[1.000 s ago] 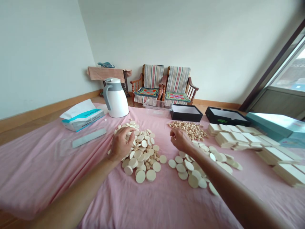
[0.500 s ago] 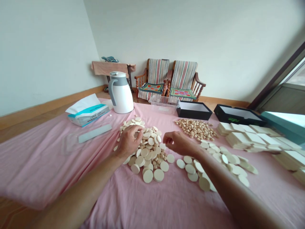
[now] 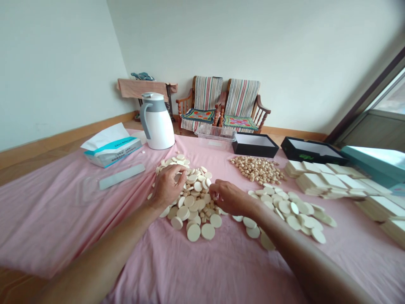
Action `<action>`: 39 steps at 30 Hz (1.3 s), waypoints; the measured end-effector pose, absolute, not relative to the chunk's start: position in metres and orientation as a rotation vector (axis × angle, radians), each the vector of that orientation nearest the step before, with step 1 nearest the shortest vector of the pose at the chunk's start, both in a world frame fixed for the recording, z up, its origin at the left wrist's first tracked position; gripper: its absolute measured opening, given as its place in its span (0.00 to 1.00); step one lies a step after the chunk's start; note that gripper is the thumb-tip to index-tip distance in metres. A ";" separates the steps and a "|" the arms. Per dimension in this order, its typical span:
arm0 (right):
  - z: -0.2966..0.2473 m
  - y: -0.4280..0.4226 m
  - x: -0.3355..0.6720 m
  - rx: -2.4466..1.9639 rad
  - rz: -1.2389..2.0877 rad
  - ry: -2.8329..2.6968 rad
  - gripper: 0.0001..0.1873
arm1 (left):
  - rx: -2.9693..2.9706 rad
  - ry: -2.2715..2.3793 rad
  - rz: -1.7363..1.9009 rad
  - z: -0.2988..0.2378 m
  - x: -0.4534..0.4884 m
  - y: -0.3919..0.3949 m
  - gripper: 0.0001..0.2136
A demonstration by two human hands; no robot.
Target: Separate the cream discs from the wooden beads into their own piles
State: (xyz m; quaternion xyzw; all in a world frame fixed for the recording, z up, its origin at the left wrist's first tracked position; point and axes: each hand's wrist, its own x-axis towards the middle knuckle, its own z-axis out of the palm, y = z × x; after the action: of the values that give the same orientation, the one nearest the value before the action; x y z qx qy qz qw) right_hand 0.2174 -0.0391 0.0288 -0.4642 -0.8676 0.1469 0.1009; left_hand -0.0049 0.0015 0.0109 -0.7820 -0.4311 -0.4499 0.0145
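A mixed pile of pale round wooden discs [image 3: 193, 232] and small wooden beads [image 3: 207, 210] lies in front of me on a pink cloth [image 3: 177, 270]. My left hand [image 3: 169, 184] rests over the left side of that pile, fingers bent, thumb apart from them. No disc shows in its grip. At the pile's right edge is my right hand [image 3: 227, 196], its fingers curled in close to the beads. Whatever its fingertips may hold is hidden. Under and beyond my right forearm spreads a second group of discs [image 3: 293, 222].
Farther right sit a heap of beads [image 3: 259, 169] and stacks of square wooden pieces [image 3: 316, 185]. Black box trays [image 3: 255, 151] and a clear plastic container [image 3: 215, 141] line the back. At left stand a white jug [image 3: 161, 131], a tissue pack [image 3: 114, 152] and a clear lid [image 3: 122, 176].
My right hand has moved left and slightly down, from the gap between the piles to the mixed pile's edge. The left hand stays over the pile. The view has shifted slightly.
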 end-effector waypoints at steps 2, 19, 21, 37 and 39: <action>0.033 -0.037 0.224 -1.394 0.407 -2.534 0.08 | -2.434 -1.351 -1.394 0.011 -0.005 0.002 0.06; 0.029 -0.011 0.255 -1.563 0.405 -2.242 0.06 | -2.436 -1.387 -1.396 0.012 -0.005 0.002 0.06; 0.023 -0.017 0.240 -1.455 0.519 -2.314 0.08 | -2.440 -1.386 -1.395 0.012 -0.005 0.002 0.06; 0.047 -0.039 0.274 -1.598 0.356 -2.379 0.10 | -2.414 -1.412 -1.407 0.013 -0.007 0.002 0.07; 0.056 -0.047 0.298 -1.678 0.370 -2.443 0.11 | -2.418 -1.405 -1.405 0.013 -0.007 0.002 0.06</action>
State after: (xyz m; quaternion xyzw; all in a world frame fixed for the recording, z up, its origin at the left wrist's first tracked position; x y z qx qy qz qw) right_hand 0.2980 -0.0469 0.0563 -0.5603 -0.8154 0.1234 0.0775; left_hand -0.0066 0.0022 0.0127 -0.7726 -0.4489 -0.4490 0.0060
